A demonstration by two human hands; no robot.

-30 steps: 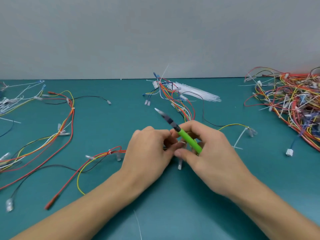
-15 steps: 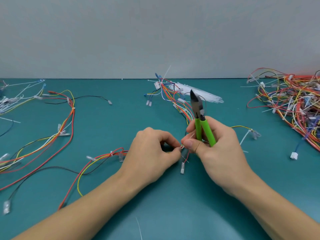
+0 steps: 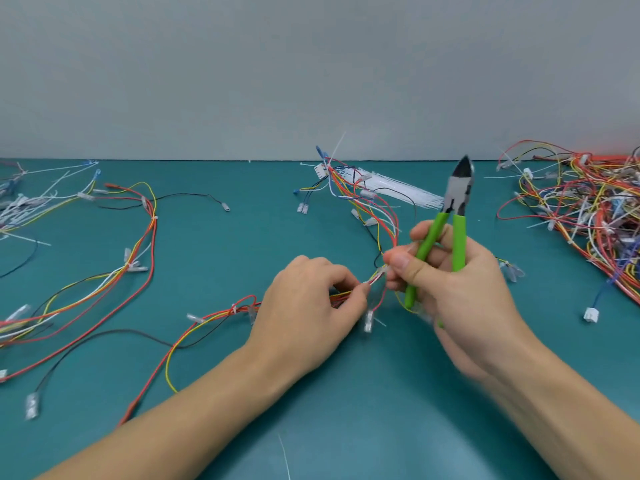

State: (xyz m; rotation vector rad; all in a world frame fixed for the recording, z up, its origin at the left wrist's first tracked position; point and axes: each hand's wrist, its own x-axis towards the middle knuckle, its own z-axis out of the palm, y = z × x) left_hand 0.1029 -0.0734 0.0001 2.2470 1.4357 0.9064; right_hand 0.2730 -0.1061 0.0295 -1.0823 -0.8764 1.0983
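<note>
Our left hand (image 3: 311, 308) pinches the wire bundle (image 3: 375, 276) low over the teal surface (image 3: 242, 237), and its fingers hide the grip. Just right of the bundle, our blurred right hand (image 3: 464, 292) grips the green cutters (image 3: 459, 233), blades up. We cannot tell whether it also pinches the bundle.

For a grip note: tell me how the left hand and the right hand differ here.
The left hand pinches only the wire bundle. The right hand grips the green-handled cutters and also touches the bundle with its thumb. The left hand lies low, near the table, while the right hand sits higher, cutters pointing up. The left hand is sharp, the right hand blurred. Both meet at the same bundle.
</note>
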